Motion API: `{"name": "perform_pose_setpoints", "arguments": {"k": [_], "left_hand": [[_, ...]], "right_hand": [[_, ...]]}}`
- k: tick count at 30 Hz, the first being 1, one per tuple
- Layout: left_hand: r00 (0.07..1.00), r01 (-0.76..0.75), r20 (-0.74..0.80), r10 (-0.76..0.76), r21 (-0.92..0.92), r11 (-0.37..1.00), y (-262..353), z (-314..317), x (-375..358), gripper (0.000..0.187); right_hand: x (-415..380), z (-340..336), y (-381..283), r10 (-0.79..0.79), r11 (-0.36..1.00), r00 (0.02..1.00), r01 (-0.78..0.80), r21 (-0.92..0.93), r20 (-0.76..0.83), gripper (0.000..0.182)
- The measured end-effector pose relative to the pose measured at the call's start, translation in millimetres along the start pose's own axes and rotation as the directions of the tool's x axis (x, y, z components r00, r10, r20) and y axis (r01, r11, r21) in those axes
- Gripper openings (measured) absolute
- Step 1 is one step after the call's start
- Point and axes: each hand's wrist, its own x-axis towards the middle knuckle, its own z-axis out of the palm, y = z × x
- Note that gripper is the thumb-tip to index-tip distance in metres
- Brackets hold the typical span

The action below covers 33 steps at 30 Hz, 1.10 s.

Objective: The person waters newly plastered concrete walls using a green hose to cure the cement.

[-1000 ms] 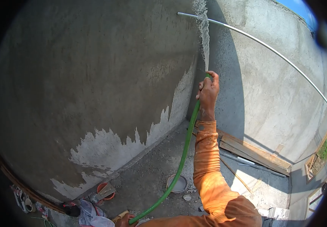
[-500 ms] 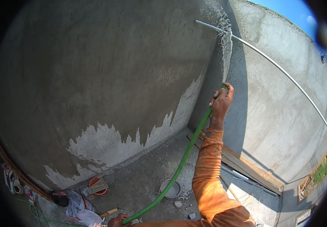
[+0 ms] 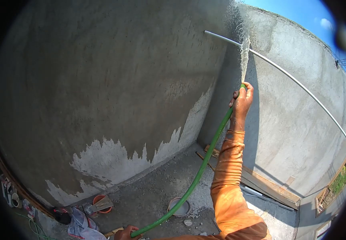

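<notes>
My right hand (image 3: 241, 101) is raised in front of the corner of two walls, its fingers closed round the end of a green hose (image 3: 199, 176). Water (image 3: 245, 60) sprays upward out of the hose end, past a thin white pipe (image 3: 297, 81) that crosses the corner. Low at the bottom edge, my left hand (image 3: 125, 233) grips the lower part of the same hose. The left wall (image 3: 121, 80) is dark and wet over most of its surface, with a pale, jagged dry strip (image 3: 105, 158) along its lower part.
On the floor (image 3: 141, 200) are a round basin (image 3: 179, 207), an orange bucket (image 3: 102, 203) and a plastic bag (image 3: 83, 226). Wooden boards (image 3: 269, 185) lie along the foot of the right wall (image 3: 297, 132). Small rubble is scattered near the basin.
My right hand has moved slightly right and up with the hose end, and the spray has shifted right with it. The white pipe's left end appears lower in view.
</notes>
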Motion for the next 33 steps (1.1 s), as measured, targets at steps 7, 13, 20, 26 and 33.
{"name": "perform_pose_setpoints", "arguments": {"k": [7, 13, 20, 26, 33], "left_hand": [[0.992, -0.121, -0.032, 0.119, -0.046, 0.992, 11, -6, 1, 0.023], [0.990, -0.133, -0.049, 0.130, -0.075, 0.988, 6, -10, -6, 0.022], [0.985, -0.107, -0.147, 0.086, -0.144, 0.984, -13, -1, -22, 0.018], [0.993, -0.008, -0.116, -0.004, -0.104, 0.995, -12, -3, -32, 0.018], [0.984, -0.106, -0.160, 0.075, -0.197, 0.975, -20, -6, -24, 0.018]], "right_hand": [[12, 36, -33, -0.083, 0.995, 0.991, 0.088, -0.039, 0.102, 0.022], [14, 73, -66, -0.143, 0.990, 0.972, 0.140, 0.029, 0.185, 0.022], [4, 117, -95, -0.167, 0.979, 0.941, 0.122, 0.165, 0.295, 0.022], [-2, 137, -104, -0.180, 0.964, 0.921, 0.095, 0.249, 0.344, 0.022], [21, 114, -83, -0.104, 0.973, 0.966, 0.050, 0.224, 0.236, 0.022]]}}
